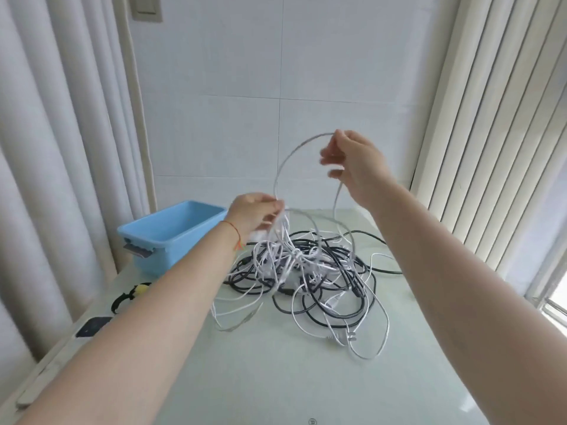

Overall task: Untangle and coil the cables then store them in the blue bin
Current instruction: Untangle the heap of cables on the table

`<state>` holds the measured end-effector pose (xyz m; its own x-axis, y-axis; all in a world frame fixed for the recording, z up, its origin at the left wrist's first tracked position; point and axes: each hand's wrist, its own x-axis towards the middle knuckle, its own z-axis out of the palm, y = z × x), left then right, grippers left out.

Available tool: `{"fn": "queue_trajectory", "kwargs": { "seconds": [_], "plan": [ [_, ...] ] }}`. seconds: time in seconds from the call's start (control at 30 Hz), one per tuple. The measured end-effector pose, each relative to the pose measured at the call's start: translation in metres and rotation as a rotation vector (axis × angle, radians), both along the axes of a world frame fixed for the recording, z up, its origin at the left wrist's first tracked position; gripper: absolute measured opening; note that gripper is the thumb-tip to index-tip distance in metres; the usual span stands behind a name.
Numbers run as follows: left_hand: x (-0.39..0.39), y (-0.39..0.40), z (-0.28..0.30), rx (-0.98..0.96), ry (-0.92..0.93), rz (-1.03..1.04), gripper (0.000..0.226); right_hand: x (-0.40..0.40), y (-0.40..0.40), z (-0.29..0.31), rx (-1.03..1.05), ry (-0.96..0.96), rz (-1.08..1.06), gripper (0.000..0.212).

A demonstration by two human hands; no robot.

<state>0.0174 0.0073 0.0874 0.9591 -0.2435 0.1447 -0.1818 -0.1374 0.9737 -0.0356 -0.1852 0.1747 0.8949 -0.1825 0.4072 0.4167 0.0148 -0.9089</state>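
Cables (306,271), black and white, are lying knotted in a heap on the pale table (276,378). Above the heap the left hand (256,214) is pinching a light, springy grey cable (287,161), while the right hand (352,162) is holding its raised arc, fingers curled, though blur is probably hiding the exact grip. Gripping near a free end looks wisest. Farther left, the blue bin (171,231) is waiting.
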Motion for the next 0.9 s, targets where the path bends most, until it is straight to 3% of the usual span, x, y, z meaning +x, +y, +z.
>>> {"fn": "queue_trajectory", "kwargs": {
  "seconds": [0.1,0.17,0.27,0.33,0.37,0.43,0.53,0.67,0.8,0.9],
  "plan": [
    [0.004,0.004,0.044,-0.352,-0.177,0.199,0.006,0.005,-0.029,-0.013,-0.418,0.3,-0.272,0.032],
    [0.003,0.001,0.068,-0.33,-0.321,0.273,0.013,0.013,-0.04,-0.03,-0.582,0.52,-0.264,0.034],
    [0.003,-0.008,0.061,0.127,-0.315,0.149,0.018,0.022,-0.044,-0.048,-0.974,0.58,-0.404,0.028],
    [0.004,-0.016,0.037,0.601,-0.393,0.111,0.014,0.022,-0.036,-0.052,-0.915,0.441,-0.498,0.035],
    [0.003,-0.021,0.026,0.719,-0.433,0.102,0.01,0.022,-0.028,-0.054,-0.886,0.33,-0.493,0.038],
    [-0.004,-0.031,0.012,0.689,-0.412,0.022,0.006,0.019,-0.007,-0.055,-0.891,0.175,-0.346,0.035],
    [-0.008,-0.036,0.0,0.478,-0.163,-0.134,0.011,0.018,0.018,-0.065,-1.063,0.24,-0.089,0.034],
    [-0.004,-0.02,-0.018,0.368,0.015,-0.238,0.014,0.017,0.014,-0.076,-1.28,0.313,0.023,0.026],
    [0.001,-0.006,-0.033,0.33,0.228,-0.349,0.018,0.015,0.009,-0.078,-1.403,0.412,0.145,0.036],
    [0.001,-0.001,-0.034,0.334,0.231,-0.374,0.01,0.021,0.005,-0.082,-1.406,0.417,0.155,0.026]
  ]
}}
